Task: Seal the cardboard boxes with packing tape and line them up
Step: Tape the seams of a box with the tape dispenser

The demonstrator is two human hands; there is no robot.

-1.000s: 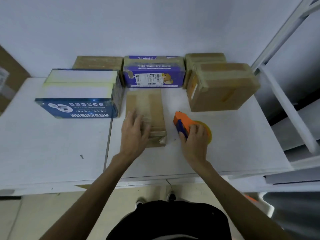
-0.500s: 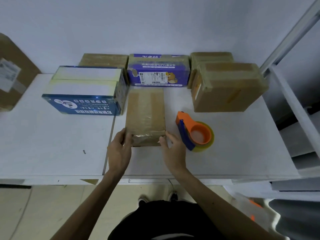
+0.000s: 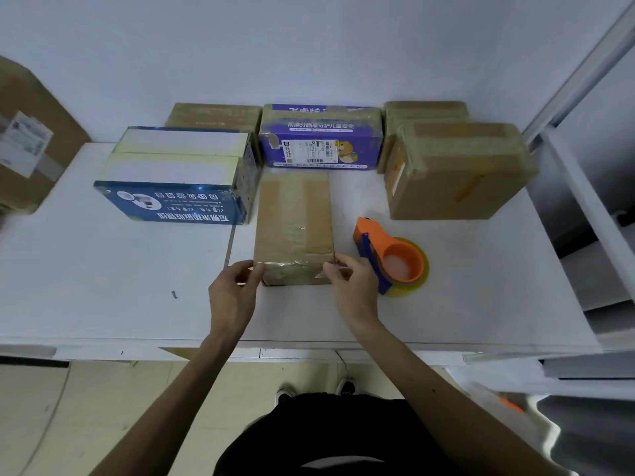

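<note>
Brown box (image 3: 294,221) lies mid-table (image 3: 103,269), with the purple box (image 3: 321,139) just beside it at 12 o'clock. Left hand (image 3: 232,293) pinches its near-left corner and right hand (image 3: 355,286) pinches its near-right corner. Tape dispenser (image 3: 391,261) rests at 3 o'clock of the box.

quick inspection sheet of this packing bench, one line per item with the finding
surface: white table, seam left of centre
job's things: small brown box taped, centre front; orange tape dispenser right of it, apart; blue-and-white box, purple box, large brown box behind
clutter: dark speck on the table
grippers: left hand and right hand grip the small brown box's near corners
cables: nothing seen
surroundings: labelled cardboard box left, white shelf frame right
</note>
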